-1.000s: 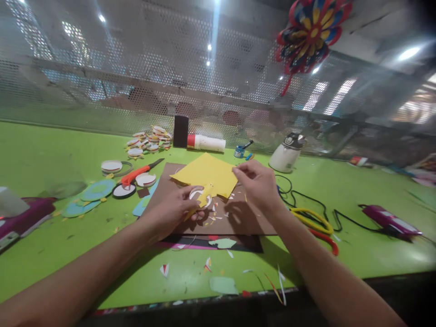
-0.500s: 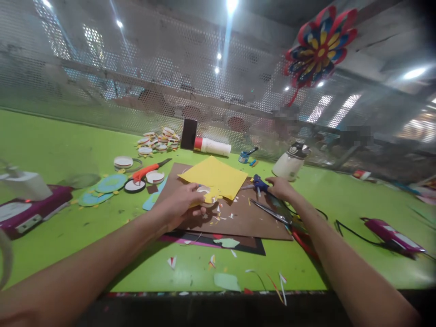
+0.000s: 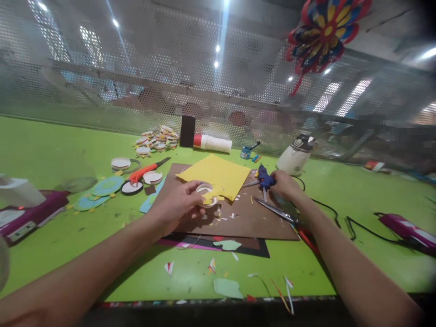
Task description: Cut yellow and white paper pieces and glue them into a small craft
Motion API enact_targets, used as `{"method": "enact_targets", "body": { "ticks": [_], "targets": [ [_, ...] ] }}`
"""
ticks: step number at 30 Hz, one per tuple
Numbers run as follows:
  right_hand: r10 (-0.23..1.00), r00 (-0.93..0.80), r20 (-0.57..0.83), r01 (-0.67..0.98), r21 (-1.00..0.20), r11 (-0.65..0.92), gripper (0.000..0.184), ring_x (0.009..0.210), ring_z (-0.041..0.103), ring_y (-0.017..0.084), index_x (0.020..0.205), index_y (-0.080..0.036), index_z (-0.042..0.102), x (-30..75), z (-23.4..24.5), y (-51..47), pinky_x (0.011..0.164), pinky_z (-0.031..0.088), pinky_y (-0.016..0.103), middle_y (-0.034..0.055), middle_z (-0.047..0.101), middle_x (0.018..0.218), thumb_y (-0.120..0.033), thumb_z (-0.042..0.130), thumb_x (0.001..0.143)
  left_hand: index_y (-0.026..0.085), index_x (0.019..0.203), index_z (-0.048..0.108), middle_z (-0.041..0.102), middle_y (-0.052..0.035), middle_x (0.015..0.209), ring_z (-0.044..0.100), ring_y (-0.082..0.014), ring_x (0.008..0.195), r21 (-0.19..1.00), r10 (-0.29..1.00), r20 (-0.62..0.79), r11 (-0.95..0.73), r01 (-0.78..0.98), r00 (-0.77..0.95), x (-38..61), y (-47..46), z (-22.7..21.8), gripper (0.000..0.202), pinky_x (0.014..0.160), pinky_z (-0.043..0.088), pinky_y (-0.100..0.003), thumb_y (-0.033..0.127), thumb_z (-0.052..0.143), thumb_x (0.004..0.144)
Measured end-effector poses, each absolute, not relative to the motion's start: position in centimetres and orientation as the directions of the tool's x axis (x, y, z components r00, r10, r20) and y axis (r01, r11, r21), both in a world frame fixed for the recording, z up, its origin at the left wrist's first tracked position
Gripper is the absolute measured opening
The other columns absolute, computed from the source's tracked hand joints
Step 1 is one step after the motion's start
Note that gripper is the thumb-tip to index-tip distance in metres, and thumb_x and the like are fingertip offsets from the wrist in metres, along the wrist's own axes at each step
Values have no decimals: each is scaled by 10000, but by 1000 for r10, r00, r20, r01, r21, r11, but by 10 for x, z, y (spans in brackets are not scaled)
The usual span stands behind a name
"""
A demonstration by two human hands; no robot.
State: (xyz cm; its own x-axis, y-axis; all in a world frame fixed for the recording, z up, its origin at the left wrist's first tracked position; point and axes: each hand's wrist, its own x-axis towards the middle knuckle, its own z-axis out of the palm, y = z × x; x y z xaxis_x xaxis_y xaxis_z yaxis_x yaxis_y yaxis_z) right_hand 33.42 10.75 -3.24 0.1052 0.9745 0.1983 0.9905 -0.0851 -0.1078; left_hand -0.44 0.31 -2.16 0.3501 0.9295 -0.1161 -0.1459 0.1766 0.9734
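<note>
My left hand (image 3: 185,202) pinches a small round white paper ring (image 3: 206,190) with yellow bits on its edge, above the brown sheet (image 3: 245,222). Behind it lies a yellow paper sheet (image 3: 218,172) with a ragged cut front corner. On the right, my right hand (image 3: 286,186) has its fingers closed at the back of a blue hot glue gun (image 3: 265,177), whose nozzle points left. Metal scissors (image 3: 275,210) with red handles lie below that hand, partly hidden by my forearm. Small paper scraps are scattered over the brown sheet.
Left are orange-handled scissors (image 3: 145,172), light blue paper rings (image 3: 107,186) and a purple power strip (image 3: 44,213). Further back stand a pile of white rings (image 3: 158,141), a white tube (image 3: 216,144), a blue jar (image 3: 245,153) and a white jug (image 3: 293,156). A cord runs right.
My right hand has closed further onto the glue gun, and the gun looks slightly turned. The left hand keeps the ring in nearly the same spot. The view has shifted slightly.
</note>
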Motion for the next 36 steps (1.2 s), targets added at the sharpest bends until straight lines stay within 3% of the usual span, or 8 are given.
{"method": "enact_targets", "body": {
  "ticks": [7, 12, 16, 20, 23, 29, 32, 36],
  "targets": [
    [903, 220, 368, 854, -519, 4, 370, 870, 632, 299, 939, -149, 650, 339, -25, 104, 680, 458, 343, 110, 698, 891, -284, 649, 595, 174, 1185, 530, 592, 19, 605, 489, -84, 465, 999, 980, 12, -22, 49, 198, -1, 1, -22, 457, 441, 361, -179, 164, 579, 731],
    [923, 201, 327, 530, -829, 178, 250, 719, 685, 215, 848, -160, 636, 334, -20, 94, 584, 520, 292, 71, 714, 786, -290, 561, 649, 203, 1194, 532, 609, 17, 682, 495, -87, 477, 982, 982, 96, -120, 146, 165, -1, -2, -22, 435, 442, 365, -187, 206, 574, 762],
    [929, 182, 322, 294, -920, 261, 213, 687, 695, 199, 848, -174, 625, 324, -7, 84, 621, 565, 314, 71, 720, 767, -330, 596, 705, 200, 1184, 546, 612, 13, 709, 490, -78, 482, 983, 983, 77, -103, 154, 165, 0, -4, -19, 419, 467, 382, -187, 192, 566, 766],
    [931, 119, 345, 174, -930, 322, 263, 686, 693, 204, 859, -188, 645, 308, 8, 66, 642, 574, 331, 55, 724, 789, -418, 658, 733, 171, 1167, 550, 618, -1, 692, 485, -78, 462, 989, 991, 16, -35, 142, 134, 1, -4, -18, 420, 443, 363, -184, 151, 551, 748],
    [927, -33, 374, 208, -904, 372, 309, 669, 689, 195, 844, -184, 680, 290, 15, 46, 648, 565, 320, 52, 726, 791, -484, 651, 776, 174, 1167, 542, 618, -8, 662, 492, -84, 453, 994, 990, -37, 23, 103, 138, -1, 0, -22, 437, 423, 347, -182, 132, 539, 732],
    [874, -352, 335, 700, -526, 483, 390, 709, 660, 236, 849, -169, 702, 253, 11, 9, 607, 514, 321, 71, 723, 801, -519, 529, 858, 113, 1060, 557, 650, -74, 832, 545, -67, 510, 972, 967, -122, 162, -171, 222, -2, 7, -29, 361, 434, 370, -164, 106, 573, 700],
    [838, -429, 338, 747, -389, 539, 378, 811, 662, 261, 914, -175, 692, 240, 8, 0, 683, 513, 345, 94, 726, 952, -474, 461, 902, 87, 1013, 564, 639, -66, 813, 535, -51, 512, 959, 963, -136, 187, -213, 234, 0, 6, -28, 298, 432, 365, -147, 94, 565, 715],
    [781, -513, 356, 706, -342, 620, 313, 901, 646, 258, 982, -188, 663, 229, 7, -3, 780, 502, 357, 98, 717, 1004, -397, 438, 926, 98, 1002, 558, 643, -71, 856, 539, -51, 524, 953, 956, -138, 199, -227, 258, 1, 4, -27, 285, 440, 369, -156, 86, 560, 717]
  ]
}}
